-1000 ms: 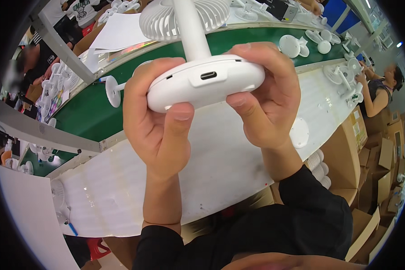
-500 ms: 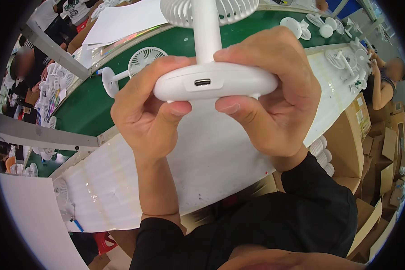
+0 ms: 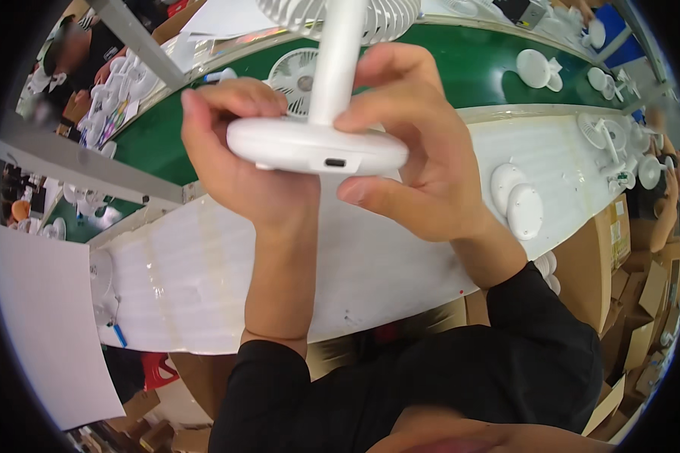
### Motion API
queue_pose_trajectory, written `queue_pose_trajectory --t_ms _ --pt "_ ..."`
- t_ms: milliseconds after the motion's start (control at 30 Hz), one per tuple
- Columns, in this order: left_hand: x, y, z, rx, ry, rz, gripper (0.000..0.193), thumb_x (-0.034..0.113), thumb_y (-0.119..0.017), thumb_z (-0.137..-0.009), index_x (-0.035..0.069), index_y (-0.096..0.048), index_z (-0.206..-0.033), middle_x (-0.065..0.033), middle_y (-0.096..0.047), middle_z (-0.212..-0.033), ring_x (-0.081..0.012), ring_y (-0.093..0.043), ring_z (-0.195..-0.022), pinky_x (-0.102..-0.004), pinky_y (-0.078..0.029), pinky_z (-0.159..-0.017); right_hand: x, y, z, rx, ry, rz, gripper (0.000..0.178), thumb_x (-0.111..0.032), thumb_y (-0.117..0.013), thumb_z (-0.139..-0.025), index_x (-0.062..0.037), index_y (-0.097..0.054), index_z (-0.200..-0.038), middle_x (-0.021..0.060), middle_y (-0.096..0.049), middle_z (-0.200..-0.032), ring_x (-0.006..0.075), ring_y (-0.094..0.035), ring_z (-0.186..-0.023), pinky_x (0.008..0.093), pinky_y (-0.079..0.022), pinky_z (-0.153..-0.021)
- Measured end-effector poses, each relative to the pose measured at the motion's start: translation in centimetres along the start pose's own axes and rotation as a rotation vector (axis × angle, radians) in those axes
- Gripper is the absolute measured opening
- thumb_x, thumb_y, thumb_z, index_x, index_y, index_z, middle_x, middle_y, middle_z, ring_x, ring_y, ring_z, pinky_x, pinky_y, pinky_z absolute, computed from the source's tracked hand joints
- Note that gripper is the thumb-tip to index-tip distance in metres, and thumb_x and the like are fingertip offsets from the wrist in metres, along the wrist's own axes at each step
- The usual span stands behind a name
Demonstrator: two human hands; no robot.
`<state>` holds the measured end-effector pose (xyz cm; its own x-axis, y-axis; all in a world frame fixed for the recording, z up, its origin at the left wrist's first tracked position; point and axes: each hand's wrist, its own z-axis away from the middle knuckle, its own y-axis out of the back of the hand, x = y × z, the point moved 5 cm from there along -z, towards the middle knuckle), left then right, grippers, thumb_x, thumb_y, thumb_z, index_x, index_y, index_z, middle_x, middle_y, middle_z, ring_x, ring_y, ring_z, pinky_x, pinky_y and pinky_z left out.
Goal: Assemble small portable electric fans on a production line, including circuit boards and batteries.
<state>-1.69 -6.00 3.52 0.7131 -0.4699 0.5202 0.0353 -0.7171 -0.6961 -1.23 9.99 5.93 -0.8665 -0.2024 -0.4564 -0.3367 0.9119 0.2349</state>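
A white desk fan point(image 3: 310, 146) is held up in front of me, its round base toward me with a small charging port in the edge. Its stem rises away from me, and the top of its slotted cage is cut off by the upper picture edge. My left hand point(image 3: 238, 177) is curled around the base's left side, its fingers partly hidden behind it. On the other side, my right hand point(image 3: 427, 143) grips the base, thumb at its lower edge and fingers beside the stem. Two white round discs point(image 3: 524, 211) lie on the white-covered table point(image 3: 400, 264) right of my right forearm.
Beyond the table runs a green conveyor belt point(image 3: 468, 64) with another fan point(image 3: 295, 75) and a white fan part point(image 3: 535, 69). A grey metal post point(image 3: 75, 170) stands at left. Cardboard boxes point(image 3: 574, 264) are at right, where another person point(image 3: 657, 181) handles fans.
The fan has shifted left and tilted. My left thumb has left the base's lower front edge, and that hand has turned. The view has swung, bringing the two discs into sight.
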Motion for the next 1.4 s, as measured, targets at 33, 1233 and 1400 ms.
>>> queue_pose_trajectory --t_ms 33,1233,1400 --pt "0.6 0.4 -0.2 0.055 -0.080 -0.117 0.043 0.033 -0.031 -0.105 0.010 -0.048 -0.073 -0.0080 -0.056 -0.064 -0.0153 -0.046 -0.061 -0.0299 -0.040 -0.063 0.5 -0.6 0.2 -0.035 -0.125 -0.102 0.045 -0.013 -0.074 -0.080 -0.0063 -0.062 -0.123 0.0144 -0.052 -0.122 0.0252 -0.050 -0.110 0.0353 -0.042 -0.092" --pt "3.1 -3.1 1.6 -0.343 -0.406 -0.434 0.056 0.041 -0.023 -0.106 0.007 -0.057 -0.076 -0.0018 -0.048 -0.056 -0.0129 -0.038 -0.056 -0.0266 -0.031 -0.058 2.1 -4.0 2.5 -0.043 -0.747 -0.869 0.071 -0.015 -0.071 -0.088 -0.0025 -0.036 -0.148 0.0161 -0.049 -0.135 0.0235 -0.048 -0.120 0.0313 -0.039 -0.101" --pt "2.7 -3.5 0.7 -0.365 -0.355 -0.356 0.054 0.037 -0.026 -0.106 0.006 -0.057 -0.075 -0.0018 -0.050 -0.059 -0.0126 -0.036 -0.056 -0.0254 -0.030 -0.054 2.7 -4.1 2.1 -0.019 -0.722 -0.937 0.068 -0.013 -0.070 -0.088 -0.0020 -0.038 -0.146 0.0165 -0.053 -0.127 0.0203 -0.050 -0.113 0.0284 -0.043 -0.095"
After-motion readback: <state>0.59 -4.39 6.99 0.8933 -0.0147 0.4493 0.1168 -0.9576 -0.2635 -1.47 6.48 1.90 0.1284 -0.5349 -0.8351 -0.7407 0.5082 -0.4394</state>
